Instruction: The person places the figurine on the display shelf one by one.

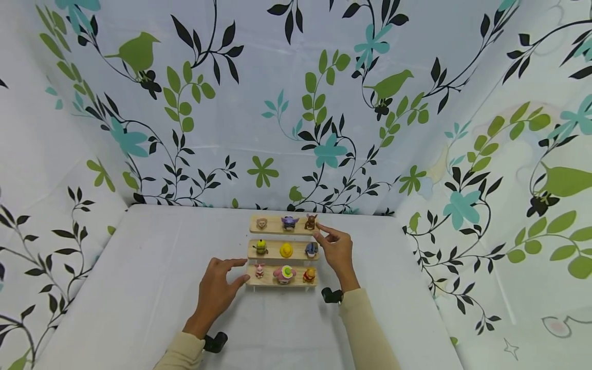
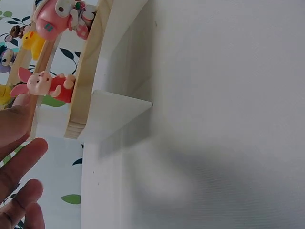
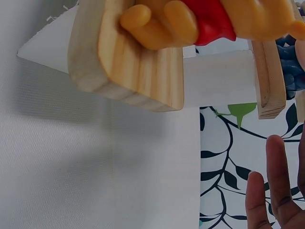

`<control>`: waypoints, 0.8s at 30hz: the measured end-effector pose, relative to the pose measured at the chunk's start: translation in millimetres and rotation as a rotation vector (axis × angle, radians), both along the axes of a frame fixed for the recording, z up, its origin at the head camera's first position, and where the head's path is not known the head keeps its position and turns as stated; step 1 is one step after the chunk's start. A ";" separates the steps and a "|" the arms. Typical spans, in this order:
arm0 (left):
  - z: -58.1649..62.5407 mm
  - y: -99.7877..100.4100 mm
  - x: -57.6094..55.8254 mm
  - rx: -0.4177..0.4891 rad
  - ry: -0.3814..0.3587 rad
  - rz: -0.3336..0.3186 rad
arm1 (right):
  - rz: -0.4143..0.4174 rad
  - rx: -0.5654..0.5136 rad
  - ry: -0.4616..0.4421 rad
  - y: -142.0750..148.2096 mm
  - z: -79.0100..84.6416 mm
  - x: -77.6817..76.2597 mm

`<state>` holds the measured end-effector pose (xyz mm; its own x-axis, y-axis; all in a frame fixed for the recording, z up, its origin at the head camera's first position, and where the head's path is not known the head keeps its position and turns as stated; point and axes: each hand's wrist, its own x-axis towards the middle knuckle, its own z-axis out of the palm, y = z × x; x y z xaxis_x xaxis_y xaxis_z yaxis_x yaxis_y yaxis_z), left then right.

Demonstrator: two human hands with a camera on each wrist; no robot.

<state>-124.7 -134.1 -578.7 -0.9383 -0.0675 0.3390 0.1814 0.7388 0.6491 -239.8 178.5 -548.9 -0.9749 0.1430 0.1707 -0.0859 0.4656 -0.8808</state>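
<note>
A three-tier wooden display stand (image 1: 282, 282) with small toy figurines stands on the white table. My left hand (image 1: 218, 289) is at its left end, index fingertip by the middle tier and thumb by the bottom one, near a piglet figurine (image 2: 50, 86). At the right end, my right hand (image 1: 337, 252) has its index finger and thumb beside the top tier, close to a brown figurine (image 1: 310, 222). Its visible fingers (image 3: 279, 176) look straight in the right wrist view. Whether either hand touches the wood is unclear. A yellow bear figurine in red (image 1: 309, 275) sits at bottom right.
Other figurines include a purple one (image 1: 289, 222), a yellow one (image 1: 286, 250), a blue one (image 1: 311, 250) and a pink one with a green-and-yellow top (image 1: 284, 274). White supports (image 2: 119, 114) hold the tiers. A leaf-and-bird patterned cloth (image 1: 287, 128) hangs behind the white table (image 1: 152, 267).
</note>
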 end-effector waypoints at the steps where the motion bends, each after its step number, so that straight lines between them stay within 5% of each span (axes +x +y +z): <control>1: -0.9 0.2 0.3 0.000 -0.028 -0.003 | -0.001 0.001 -0.005 -0.3 0.4 -0.4; 5: -5.3 2.0 1.1 -0.006 -0.113 -0.026 | 0.006 -0.012 0.002 0.2 -0.7 -2.0; 24: 0.6 -0.4 -1.2 -0.037 -0.201 -0.056 | 0.011 0.034 -0.025 0.1 4.5 -0.8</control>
